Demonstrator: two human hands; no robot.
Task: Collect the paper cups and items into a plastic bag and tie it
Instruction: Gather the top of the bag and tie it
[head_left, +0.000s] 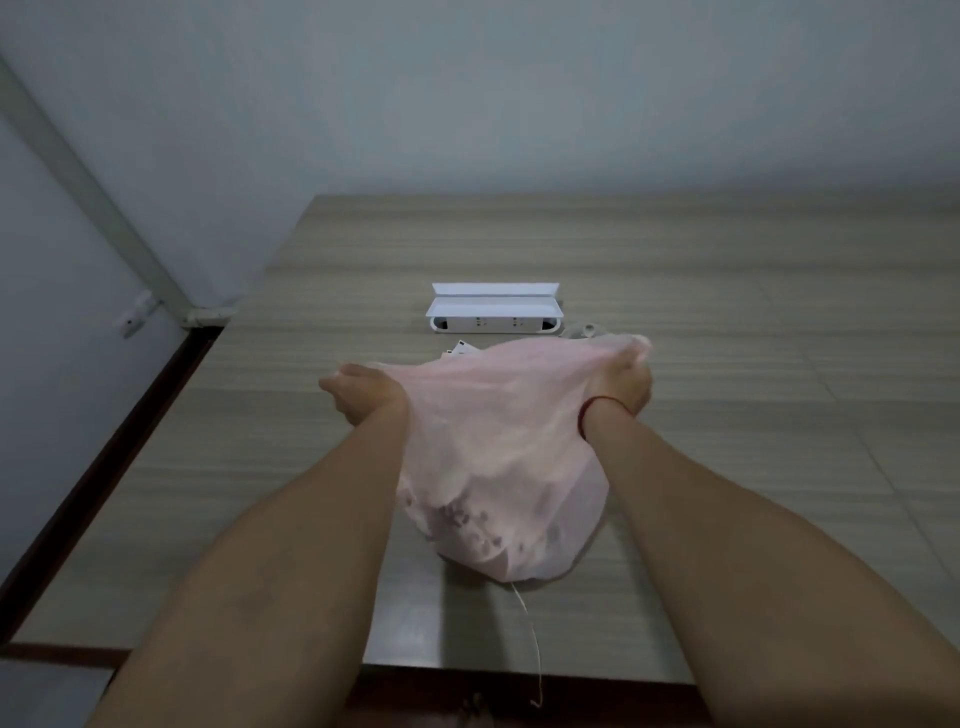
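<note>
A thin pink plastic bag (498, 467) sits on the wooden table (727, 415), bulging at its bottom with dim shapes inside that I cannot tell apart. My left hand (363, 397) grips the bag's upper left edge. My right hand (621, 384), with a red string on its wrist, grips the upper right edge. The bag's top is stretched wide between the two hands. Behind the bag's top a small white item (457, 349) peeks out on the table.
A white socket box (493, 314) with its lid raised stands on the table beyond the bag, with a small clear object (582, 330) beside it. A thin cord (530, 639) trails over the table's near edge. The walls meet at the left.
</note>
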